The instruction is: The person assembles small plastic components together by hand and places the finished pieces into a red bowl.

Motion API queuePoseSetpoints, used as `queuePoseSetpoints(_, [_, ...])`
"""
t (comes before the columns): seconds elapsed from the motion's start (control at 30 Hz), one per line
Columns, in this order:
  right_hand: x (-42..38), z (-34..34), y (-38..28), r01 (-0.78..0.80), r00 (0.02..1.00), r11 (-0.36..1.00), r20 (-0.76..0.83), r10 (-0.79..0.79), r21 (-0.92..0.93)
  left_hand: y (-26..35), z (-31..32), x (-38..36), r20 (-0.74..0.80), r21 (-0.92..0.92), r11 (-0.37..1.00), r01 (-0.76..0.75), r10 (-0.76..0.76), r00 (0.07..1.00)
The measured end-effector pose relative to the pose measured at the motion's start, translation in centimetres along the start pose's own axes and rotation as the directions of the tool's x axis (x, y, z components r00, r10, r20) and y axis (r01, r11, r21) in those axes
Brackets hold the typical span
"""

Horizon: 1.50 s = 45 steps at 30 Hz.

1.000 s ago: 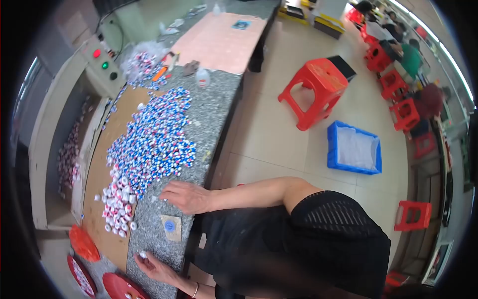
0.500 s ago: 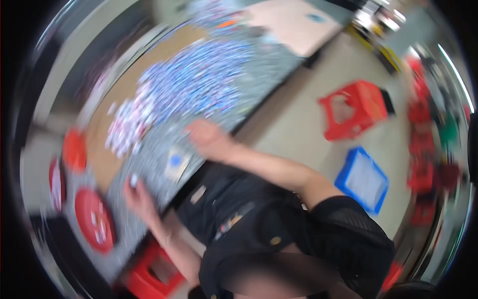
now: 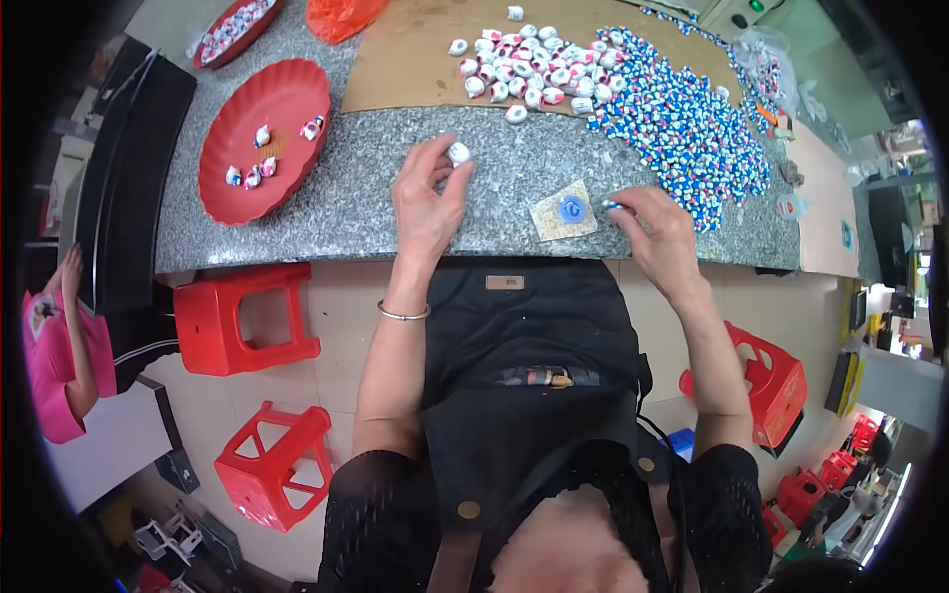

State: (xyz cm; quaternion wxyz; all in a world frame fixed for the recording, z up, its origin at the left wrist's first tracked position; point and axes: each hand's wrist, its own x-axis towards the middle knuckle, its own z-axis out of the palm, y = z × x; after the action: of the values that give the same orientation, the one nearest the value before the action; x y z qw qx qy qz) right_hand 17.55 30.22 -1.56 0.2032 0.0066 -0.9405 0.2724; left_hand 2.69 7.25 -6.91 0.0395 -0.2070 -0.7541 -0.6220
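My left hand (image 3: 427, 203) is closed in a pinch over the grey stone tabletop. Between its thumb and fingers is a small white rounded piece (image 3: 458, 153). Thumb and forefinger of my right hand (image 3: 660, 235) pinch a tiny blue-and-white piece (image 3: 611, 205). Just left of that hand lies a square speckled board (image 3: 550, 223) with a round blue holder (image 3: 572, 209) on it. Beyond my hands are a heap of white-and-pink rounded pieces (image 3: 539, 67) and a larger heap of small blue-and-white pieces (image 3: 682, 124). A red scalloped tray (image 3: 222, 158) holds several joined-looking pieces.
Brown cardboard (image 3: 405, 69) lies under the heaps. A red bowl (image 3: 232, 35) and an orange bag (image 3: 341, 18) sit at back left. Red stools (image 3: 242, 321) stand below the table edge. Another person in a pink top (image 3: 64, 356) is at far left.
The view has swung round and sharpened from a blur. My right hand, earlier near the table edge, is now beside the blue holder with a tiny piece. My left hand still pinches a white piece.
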Motion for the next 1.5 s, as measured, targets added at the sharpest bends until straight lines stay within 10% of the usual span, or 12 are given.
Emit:
queuePoseSetpoints(0.47, [3.8,0.9,-1.7,0.32,0.893,0.943,0.361,-0.269,-0.089,2.6,-0.7,-4.2,0.126,-0.134,0.991,0.016,0.001,0.992])
queuePoseSetpoints(0.63, [3.1,0.2,-3.0,-0.069,0.981,0.989,0.188,0.045,0.127,2.6,1.6,-4.4,0.176,-0.172,0.985,-0.015,0.046,0.983])
queuePoseSetpoints(0.87, [1.7,1.4,-2.8,-0.514,0.856,0.501,0.377,0.354,0.697,3.3,3.2,-4.8,0.274,-0.13,0.981,-0.142,0.174,0.946])
queuePoseSetpoints(1.07, [1.8,0.3,-3.4,0.041,0.99,0.907,0.105,-0.093,0.418,3.8,2.2,-4.5,0.573,-0.341,0.905,0.254,-0.013,0.819])
queuePoseSetpoints(1.27, [1.5,0.6,-3.7,0.034,0.981,0.881,0.152,-0.119,0.471,4.4,1.4,-4.1,0.723,-0.389,0.768,0.508,-0.087,0.685])
queuePoseSetpoints(1.37, [1.8,0.8,-2.7,-0.133,0.951,0.813,0.305,-0.056,0.566,5.2,1.1,-4.3,0.709,-0.285,0.792,0.54,-0.205,0.675])
queuePoseSetpoints(1.43, [2.2,1.3,-1.8,-0.255,0.925,0.706,0.379,-0.02,0.66,4.8,-0.5,-3.0,0.564,-0.208,0.934,0.29,-0.128,0.816])
queuePoseSetpoints(1.5, [3.0,1.0,1.0,-0.277,0.912,0.885,0.391,0.121,0.373,3.5,-3.8,-1.4,0.34,-0.202,0.972,0.119,-0.045,0.939])
